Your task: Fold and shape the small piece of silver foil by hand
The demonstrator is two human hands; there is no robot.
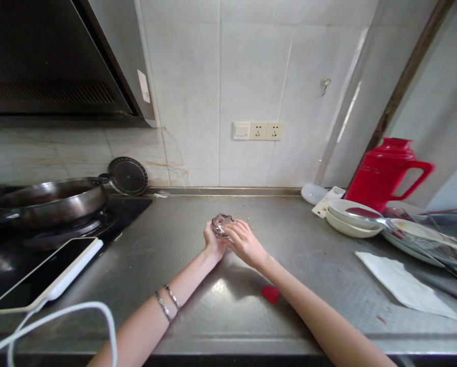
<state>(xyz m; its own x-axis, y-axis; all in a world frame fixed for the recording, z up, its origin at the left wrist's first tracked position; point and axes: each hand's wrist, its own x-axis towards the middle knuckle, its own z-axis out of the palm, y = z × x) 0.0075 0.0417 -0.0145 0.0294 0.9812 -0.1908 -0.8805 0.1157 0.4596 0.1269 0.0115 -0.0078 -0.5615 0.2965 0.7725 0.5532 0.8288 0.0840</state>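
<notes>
Both hands meet over the middle of the steel counter [175,224]. Cupped around a small, shiny, round thing with a wavy dark rim [221,223], my left hand [213,244] holds it from the left and below. It looks like glass or metal; I cannot tell which. My right hand [247,244] is closed against its right side, with the fingertips at its rim. Beside my right forearm, a small red piece [270,294] lies on the counter.
A pan [56,204] sits on the stove at left, with a phone [47,278] and white cable [86,306] nearer. On the right are a red thermos [383,173], stacked white bowls [352,227], plates with utensils [411,247] and a paper napkin [404,285].
</notes>
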